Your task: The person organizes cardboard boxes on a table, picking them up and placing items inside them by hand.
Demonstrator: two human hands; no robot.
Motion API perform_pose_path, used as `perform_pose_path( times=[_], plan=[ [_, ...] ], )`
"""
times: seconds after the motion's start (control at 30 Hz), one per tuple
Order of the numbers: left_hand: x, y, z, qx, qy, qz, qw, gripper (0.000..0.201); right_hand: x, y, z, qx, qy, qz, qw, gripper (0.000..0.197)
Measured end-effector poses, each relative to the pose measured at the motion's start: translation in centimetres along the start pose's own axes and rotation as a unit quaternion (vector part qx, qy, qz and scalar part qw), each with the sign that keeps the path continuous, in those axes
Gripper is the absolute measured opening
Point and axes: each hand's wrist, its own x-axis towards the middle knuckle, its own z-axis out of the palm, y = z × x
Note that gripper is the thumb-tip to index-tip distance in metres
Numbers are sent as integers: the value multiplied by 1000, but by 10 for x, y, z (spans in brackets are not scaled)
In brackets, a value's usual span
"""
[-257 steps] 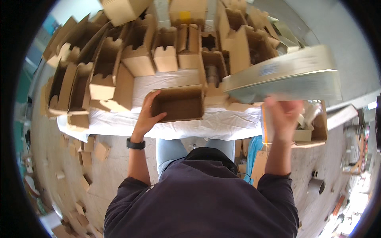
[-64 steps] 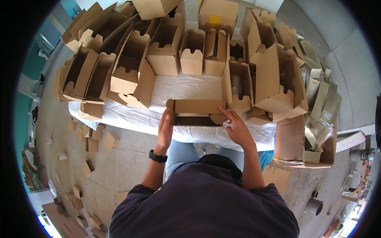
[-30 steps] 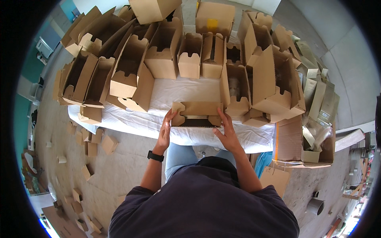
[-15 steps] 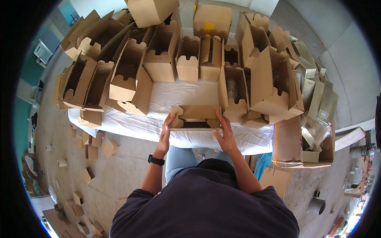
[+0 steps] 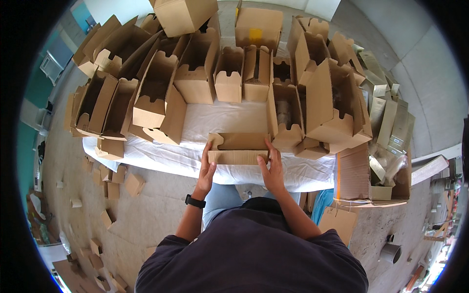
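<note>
A: Where is the small cardboard box [image 5: 244, 141] sitting?

B: Mid-view, over the white cloth [image 5: 222, 116]; I'm taking it as the clock's centre. The left hand [image 5: 205, 168] is gripping its nine-o'clock end, the right hand [image 5: 273, 171] its three-o'clock end, thumbs lying toward six, fingers curving around the ends.

A: How is it likely to be handling?

B: Light and fairly stiff, I'm judging, hardly slippery, though hard squeezing could be creasing its walls. Those short ends are offering the best hold.

A: What are you failing to make out?

B: The front flap [image 5: 238, 157] is hiding much of the inside. Some fingertips are lying out of sight. At two o'clock, shadow is blurring a grey thing [image 5: 283, 112] inside an open box [image 5: 288, 139]; at eleven, the top edge is cutting off another carton [image 5: 183, 17].
</note>
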Motion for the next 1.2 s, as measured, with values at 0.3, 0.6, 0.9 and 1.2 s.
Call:
perform_pose_path(
  times=[0.3,0.6,0.9,1.2],
  plan=[
    [2,0,3,-65,21,-39,997,75,1,2,-1,18,-7,38,999,73],
    [-2,-26,-9,-79,0,-77,994,88,3,-8,-21,-15,-60,-64,996,96],
    [-1,-27,-10,-61,8,-84,995,78,41,-32,-44,-69,-117,-115,984,87],
    [10,-28,-10,-68,18,-98,993,70,54,-35,-40,-284,-145,-259,912,57]
  ],
)
